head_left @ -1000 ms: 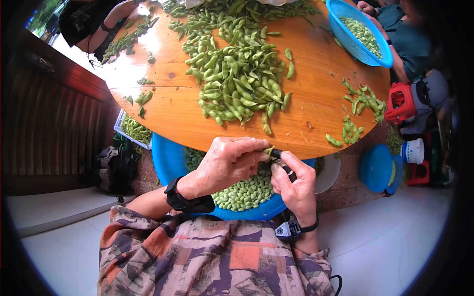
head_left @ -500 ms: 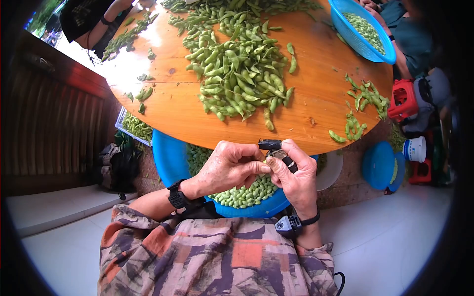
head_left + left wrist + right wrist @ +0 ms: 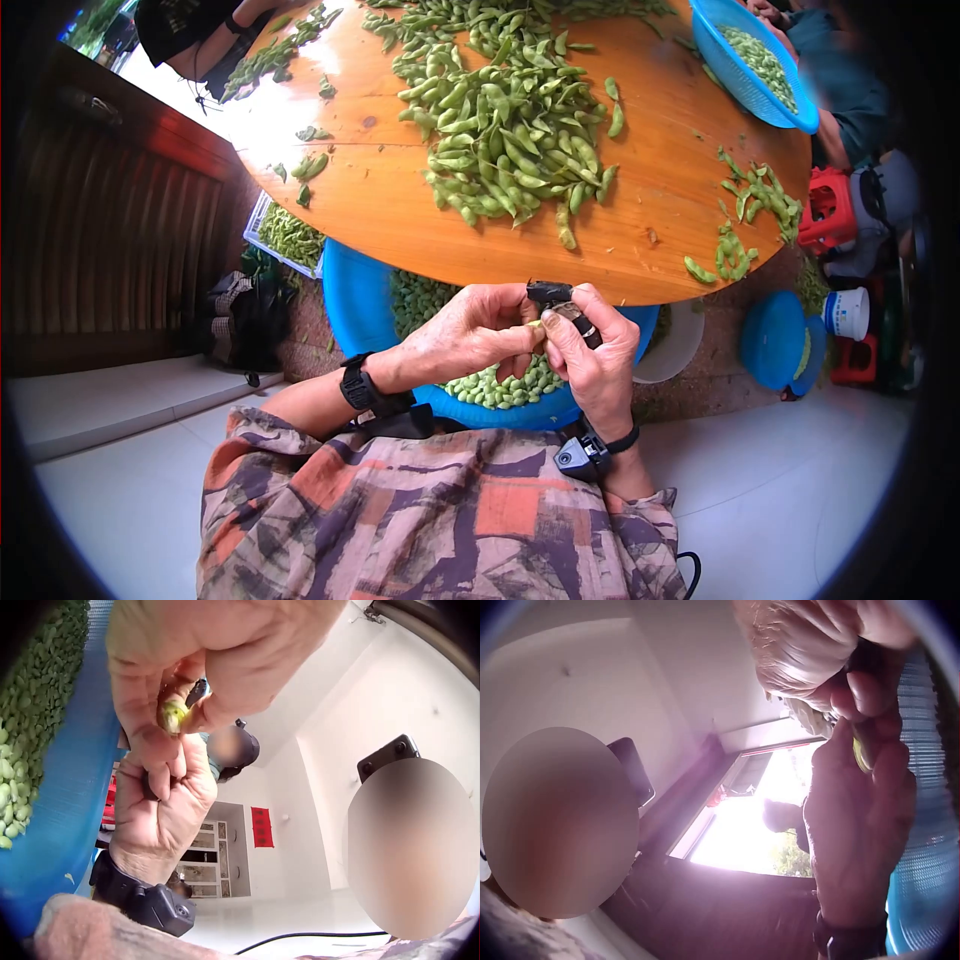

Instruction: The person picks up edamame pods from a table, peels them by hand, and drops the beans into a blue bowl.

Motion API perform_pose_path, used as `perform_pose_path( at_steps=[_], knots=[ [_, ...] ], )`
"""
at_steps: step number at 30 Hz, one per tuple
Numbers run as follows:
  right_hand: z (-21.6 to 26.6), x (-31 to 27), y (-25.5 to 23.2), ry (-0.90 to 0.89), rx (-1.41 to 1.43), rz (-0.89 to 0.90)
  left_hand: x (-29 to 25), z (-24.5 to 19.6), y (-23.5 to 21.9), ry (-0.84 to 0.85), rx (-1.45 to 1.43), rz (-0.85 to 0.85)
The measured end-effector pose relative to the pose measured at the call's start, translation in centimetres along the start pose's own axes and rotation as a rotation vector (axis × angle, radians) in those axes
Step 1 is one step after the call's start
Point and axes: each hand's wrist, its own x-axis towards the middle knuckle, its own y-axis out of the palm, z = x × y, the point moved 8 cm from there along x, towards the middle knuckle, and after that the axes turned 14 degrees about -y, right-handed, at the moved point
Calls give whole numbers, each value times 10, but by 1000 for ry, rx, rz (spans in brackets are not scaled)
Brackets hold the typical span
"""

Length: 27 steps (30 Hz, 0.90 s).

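Both hands meet over the blue basin (image 3: 345, 300), just off the near edge of the table (image 3: 400, 250). The left hand (image 3: 455, 335) pinches a small green pod (image 3: 174, 716) between thumb and fingers; in the head view the fingers mostly cover it. The right hand (image 3: 597, 355) holds the pod's other side, thumb tip against the left fingertips, with dark wraps on its fingers. In the right wrist view a strip of the pod (image 3: 862, 750) shows between the fingers. Shelled beans (image 3: 505, 388) lie in the basin below.
A long heap of pods (image 3: 510, 140) covers the table's middle, with a smaller pile (image 3: 760, 195) at right. A blue basket (image 3: 740, 80) of beans stands at the back right. Other people sit at both far sides. Red stools and a white bucket (image 3: 846, 313) are at right.
The pod that stuck out between the hands a second ago is now mostly covered by the fingers. The fingertips have come together, and the head view has shifted slightly.
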Motion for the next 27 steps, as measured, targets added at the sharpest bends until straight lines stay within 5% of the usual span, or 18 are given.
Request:
perform_pose_path(
  at_steps=[1, 3, 6, 8, 10, 13, 14, 16, 17, 18, 20, 27],
  knots=[
    [-1, 0, 0, 3, 2, 1, 0, 2, 1, -3, 5, 4],
    [25, 4, 3, -329, -362, 65, 2, 4, 3, -16, -22, -26],
    [35, 3, 8, -470, -494, 68, 6, 12, 1, -4, -50, -51],
    [36, 3, 3, -476, -495, 65, 6, 12, 1, 16, -18, -58],
    [27, 4, -19, -290, -390, -23, 3, 6, -1, 54, 54, -16],
    [36, -8, -67, -114, -227, -305, -6, 1, 8, 33, 1095, -71],
    [44, -14, -88, -94, -253, -366, -8, -5, 8, 35, 1099, -71],
    [56, -26, -134, -87, -403, -429, -20, -40, 24, 412, 1123, -7],
    [61, -33, -158, -93, -616, -464, -22, -63, 27, 529, 1172, -109],
    [74, -36, -167, -65, -843, -511, -18, -80, 22, 378, 1293, -288],
    [81, -40, -179, -207, -1144, -512, -6, -108, 23, 687, 1493, -476],
    [56, -17, -123, -202, -846, -311, 22, -119, 29, 890, 1633, -520]
  ],
)
